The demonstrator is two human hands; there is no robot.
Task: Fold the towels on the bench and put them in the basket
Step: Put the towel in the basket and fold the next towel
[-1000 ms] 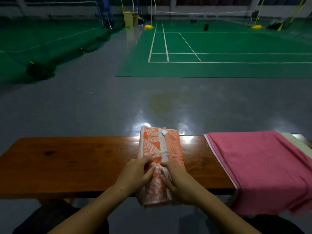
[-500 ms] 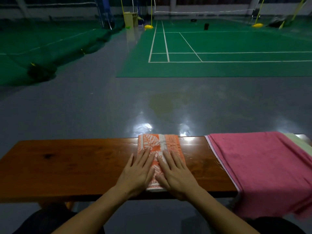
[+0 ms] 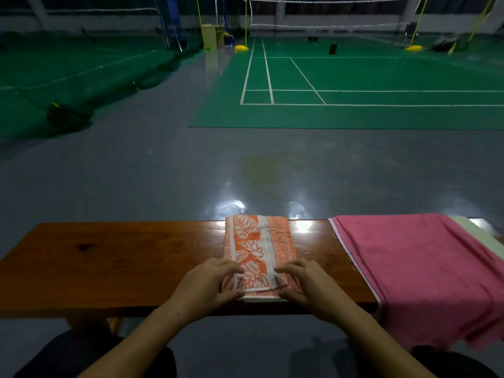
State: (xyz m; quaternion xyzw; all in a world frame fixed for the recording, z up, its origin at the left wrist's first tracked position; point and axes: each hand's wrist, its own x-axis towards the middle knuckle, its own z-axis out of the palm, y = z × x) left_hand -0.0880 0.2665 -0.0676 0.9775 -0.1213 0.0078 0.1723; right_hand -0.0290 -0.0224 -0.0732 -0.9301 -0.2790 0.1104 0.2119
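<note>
Left hand [image 3: 208, 285] and right hand [image 3: 308, 286] each pinch the folded orange towel's [image 3: 259, 246] near corners on the bench [image 3: 122, 266].

We see our left hand [image 3: 207, 285] and right hand [image 3: 308, 284] curled around the near corners of the folded orange towel [image 3: 259, 246], which lies flat on the wooden table [image 3: 114, 266] and reaches away from both hands to the table's far edge. Just beyond the right hand, further right, a pink towel [image 3: 420, 268] is spread over the table's end and hangs over its near edge, with a pale green towel [image 3: 474, 233] showing at its far right side. Well beyond the hands lie a grey floor [image 3: 163, 175] and a green court [image 3: 354, 88].
</note>
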